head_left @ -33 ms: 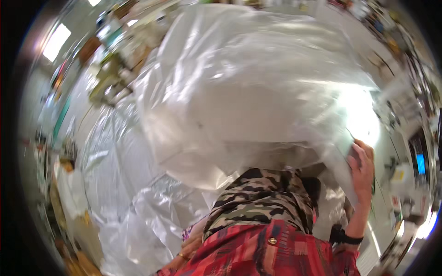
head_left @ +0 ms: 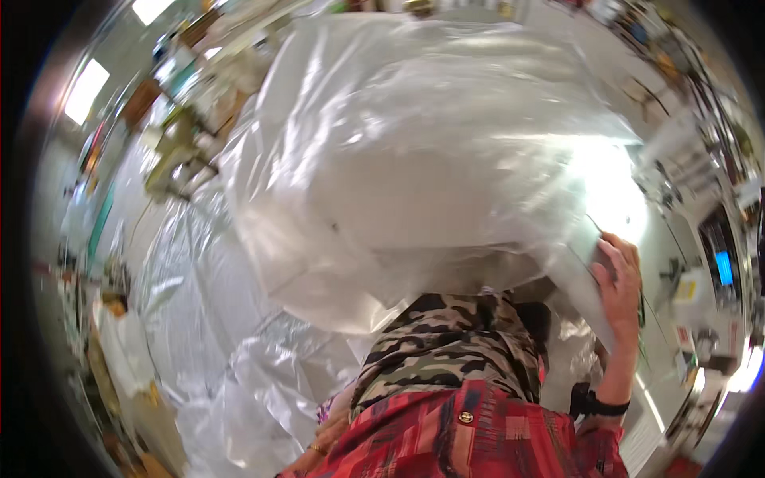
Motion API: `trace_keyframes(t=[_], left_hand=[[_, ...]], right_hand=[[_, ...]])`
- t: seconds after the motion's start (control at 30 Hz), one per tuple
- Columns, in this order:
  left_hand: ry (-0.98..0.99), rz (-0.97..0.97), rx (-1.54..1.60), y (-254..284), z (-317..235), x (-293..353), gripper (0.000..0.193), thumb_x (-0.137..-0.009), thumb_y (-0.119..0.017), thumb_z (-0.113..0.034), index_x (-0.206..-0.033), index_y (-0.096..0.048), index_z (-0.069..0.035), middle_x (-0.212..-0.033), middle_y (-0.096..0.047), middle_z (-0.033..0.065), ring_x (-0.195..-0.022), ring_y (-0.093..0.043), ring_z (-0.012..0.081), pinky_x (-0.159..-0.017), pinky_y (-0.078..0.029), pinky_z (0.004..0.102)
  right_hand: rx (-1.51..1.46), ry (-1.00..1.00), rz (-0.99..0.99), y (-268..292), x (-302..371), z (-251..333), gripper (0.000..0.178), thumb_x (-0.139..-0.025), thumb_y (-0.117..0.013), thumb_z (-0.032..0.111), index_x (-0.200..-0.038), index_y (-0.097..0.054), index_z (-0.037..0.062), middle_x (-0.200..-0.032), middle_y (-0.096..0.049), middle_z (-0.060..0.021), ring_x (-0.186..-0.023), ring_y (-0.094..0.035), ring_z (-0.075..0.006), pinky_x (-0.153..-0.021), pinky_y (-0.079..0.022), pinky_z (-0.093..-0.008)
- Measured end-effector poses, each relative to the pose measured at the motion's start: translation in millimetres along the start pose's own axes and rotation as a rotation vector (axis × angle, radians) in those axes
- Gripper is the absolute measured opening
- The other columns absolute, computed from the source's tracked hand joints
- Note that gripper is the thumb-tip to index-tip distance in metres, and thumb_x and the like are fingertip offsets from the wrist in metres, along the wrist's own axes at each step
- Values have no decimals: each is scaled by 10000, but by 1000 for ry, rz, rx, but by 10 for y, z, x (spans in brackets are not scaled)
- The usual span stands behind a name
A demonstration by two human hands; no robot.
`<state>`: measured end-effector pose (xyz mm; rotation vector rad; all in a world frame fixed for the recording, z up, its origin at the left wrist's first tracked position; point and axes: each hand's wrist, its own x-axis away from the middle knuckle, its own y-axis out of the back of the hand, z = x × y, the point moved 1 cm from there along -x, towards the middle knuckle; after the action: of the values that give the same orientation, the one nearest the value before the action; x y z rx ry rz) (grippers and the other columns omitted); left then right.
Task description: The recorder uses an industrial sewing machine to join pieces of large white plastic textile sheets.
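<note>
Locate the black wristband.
In the head view, the black wristband sits at lower right, worn between the right hand and the red plaid sleeve.

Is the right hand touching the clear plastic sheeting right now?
Cannot tell. The head view, the only one, shows the right hand by the right edge of the clear plastic sheeting, but blur and glare hide any contact or gap.

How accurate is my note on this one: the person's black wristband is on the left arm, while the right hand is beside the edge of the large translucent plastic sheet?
One detail is wrong: the head view shows the black wristband on the right arm. The right hand is indeed beside the edge of the large translucent plastic sheet.
</note>
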<state>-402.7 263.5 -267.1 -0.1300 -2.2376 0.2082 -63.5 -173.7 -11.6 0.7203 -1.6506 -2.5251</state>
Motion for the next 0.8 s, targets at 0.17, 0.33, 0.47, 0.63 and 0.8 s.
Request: trace_keyframes(t=[0.17,0.33,0.47,0.63,0.8], left_hand=[[65,-5,-4,-2,-260,-4,247,-930,-555,-89,-1138,-625,24,-1035,-690,76,-885,-620,141,-757,-505,276],[92,4,-20,71,-375,6,239,-928,-545,-85,-1124,-626,25,-1033,-690,81,-867,-634,153,-724,-515,278],[118,37,-27,165,-460,57,232,-926,-538,-81,-1112,-627,26,-1031,-690,85,-853,-645,163,-697,-523,280],[195,124,-48,326,-565,118,226,-924,-528,-76,-1097,-628,28,-1029,-691,90,-836,-659,175,-663,-532,282],[332,277,-105,499,-828,323,220,-922,-518,-71,-1083,-629,29,-1026,-691,96,-818,-673,186,-630,-542,284]], right_hand=[[38,-34,28,41,1,13,372,-811,-666,184,-1133,-606,6,-1224,-596,-100,-1145,-512,-301,-1006,-389,-396],[37,-47,14,57,-10,44,369,-812,-668,188,-1132,-610,15,-1233,-594,-84,-1151,-511,-289,-1010,-382,-395],[36,-46,5,65,21,42,350,-818,-664,179,-1127,-615,21,-1231,-592,-77,-1151,-510,-283,-1001,-388,-397],[49,-43,-4,56,49,1,325,-827,-661,176,-1112,-620,27,-1225,-595,-73,-1146,-513,-278,-996,-390,-394],[39,-55,2,50,68,-3,326,-822,-669,173,-1112,-619,33,-1230,-597,-60,-1150,-512,-268,-1010,-381,-393]])
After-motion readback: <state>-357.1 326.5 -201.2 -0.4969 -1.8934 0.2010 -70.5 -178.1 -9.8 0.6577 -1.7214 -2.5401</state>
